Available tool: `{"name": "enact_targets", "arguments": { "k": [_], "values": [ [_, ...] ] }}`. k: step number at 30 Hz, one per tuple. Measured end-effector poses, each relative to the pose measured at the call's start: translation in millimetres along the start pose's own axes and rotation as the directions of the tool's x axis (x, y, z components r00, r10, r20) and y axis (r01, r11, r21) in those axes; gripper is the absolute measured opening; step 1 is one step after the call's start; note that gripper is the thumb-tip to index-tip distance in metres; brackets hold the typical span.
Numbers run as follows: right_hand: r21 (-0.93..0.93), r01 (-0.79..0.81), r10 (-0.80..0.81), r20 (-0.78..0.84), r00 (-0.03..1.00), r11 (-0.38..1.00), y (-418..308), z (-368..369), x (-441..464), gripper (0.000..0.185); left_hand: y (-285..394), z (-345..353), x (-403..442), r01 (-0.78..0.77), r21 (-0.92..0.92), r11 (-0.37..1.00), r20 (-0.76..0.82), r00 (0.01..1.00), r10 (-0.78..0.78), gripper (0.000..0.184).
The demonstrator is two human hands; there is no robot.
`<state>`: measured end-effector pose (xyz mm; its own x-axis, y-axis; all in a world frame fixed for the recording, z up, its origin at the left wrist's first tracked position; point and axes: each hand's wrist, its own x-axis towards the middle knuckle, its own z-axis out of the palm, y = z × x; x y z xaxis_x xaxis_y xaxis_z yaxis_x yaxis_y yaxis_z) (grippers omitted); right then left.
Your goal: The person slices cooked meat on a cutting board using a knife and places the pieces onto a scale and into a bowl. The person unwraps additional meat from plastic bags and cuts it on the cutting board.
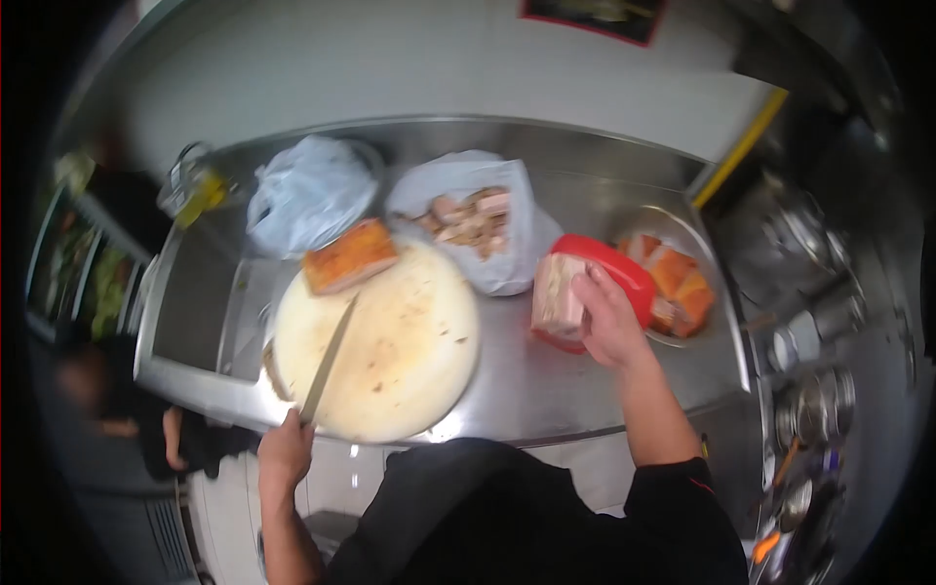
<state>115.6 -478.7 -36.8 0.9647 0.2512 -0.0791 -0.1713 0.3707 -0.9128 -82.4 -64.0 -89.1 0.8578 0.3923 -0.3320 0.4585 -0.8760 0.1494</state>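
My left hand [286, 450] is closed round the handle of a long knife [331, 359], whose blade lies across the round cutting board [419, 336]. At the board's far edge rests a block of roast pork [351, 257] with orange-brown crackling. My right hand [612, 320] grips a pale slab of pork belly [559, 297], held over a red plastic container [600, 255]. The slab hides much of the container's inside. Beyond the board, a bowl lined with a white plastic bag [522, 234] has chopped meat pieces [473, 219] in it.
A metal bowl [663, 216] with more crackling pork [682, 283] stands right of the red container. A bundled plastic bag [310, 195] sits at the back left of the steel counter [546, 390]. Pots [819, 409] line the right side; another person [161, 419] is at far left.
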Motion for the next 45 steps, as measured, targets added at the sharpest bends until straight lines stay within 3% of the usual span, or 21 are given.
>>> {"name": "enact_targets", "arguments": {
  "k": [2,4,5,8,9,11,13,16,17,21,26,33,36,45],
  "values": [
    [-0.309,-0.042,0.084,0.125,0.989,0.95,27,23,7,0.041,0,1,0,0.009,0.02,1.0,0.023,1.0,-0.009,0.032],
    [-0.599,0.065,0.148,0.299,0.943,0.798,51,53,10,0.043,5,0,-4,0.013,0.018,1.0,0.029,0.999,-0.014,0.03],
    [-0.648,0.116,0.166,0.357,0.919,0.753,64,67,16,0.047,4,3,-5,0.014,0.012,1.0,0.02,1.0,-0.014,0.029],
    [-0.566,0.092,0.152,0.368,0.917,0.819,102,102,29,0.039,10,-2,-8,0.026,-0.001,1.0,0.046,0.999,-0.026,0.028],
    [-0.444,-0.071,0.227,0.309,0.923,0.893,96,122,26,0.039,12,-4,-8,0.045,-0.019,0.999,0.053,0.998,-0.044,0.028],
    [-0.708,0.242,0.062,0.374,0.925,0.664,122,130,33,0.041,9,-1,-7,0.044,-0.048,0.998,0.055,0.998,-0.041,0.027],
    [-0.803,0.511,-0.083,0.512,0.855,0.306,155,128,37,0.04,10,2,-9,0.049,-0.096,0.994,0.033,0.998,-0.046,0.025],
    [-0.755,0.501,-0.202,0.461,0.864,0.423,169,136,32,0.034,21,-5,-24,-0.003,-0.217,0.976,0.016,1.0,0.006,0.021],
    [-0.732,0.481,-0.174,0.458,0.872,0.482,164,140,28,0.027,25,-8,-31,-0.027,-0.26,0.965,0.02,0.999,0.033,0.019],
    [-0.746,0.515,-0.218,0.468,0.856,0.422,178,154,12,0.024,29,-11,-44,-0.099,-0.349,0.932,0.02,0.993,0.113,0.016],
    [-0.732,0.604,-0.288,0.532,0.796,0.316,178,163,6,0.022,21,-28,-56,-0.141,-0.282,0.949,0.096,0.98,0.174,0.015],
    [-0.757,0.565,-0.281,0.493,0.824,0.329,181,163,5,0.022,0,-65,-78,-0.19,-0.177,0.966,0.226,0.947,0.227,0.019],
    [-0.75,0.578,-0.293,0.502,0.814,0.32,180,165,5,0.022,-7,-79,-88,-0.15,-0.103,0.983,0.369,0.912,0.178,0.019],
    [-0.741,0.565,-0.274,0.494,0.825,0.363,182,163,4,0.023,14,-47,-46,-0.134,-0.214,0.968,0.423,0.88,0.215,0.016]
  ]
}}
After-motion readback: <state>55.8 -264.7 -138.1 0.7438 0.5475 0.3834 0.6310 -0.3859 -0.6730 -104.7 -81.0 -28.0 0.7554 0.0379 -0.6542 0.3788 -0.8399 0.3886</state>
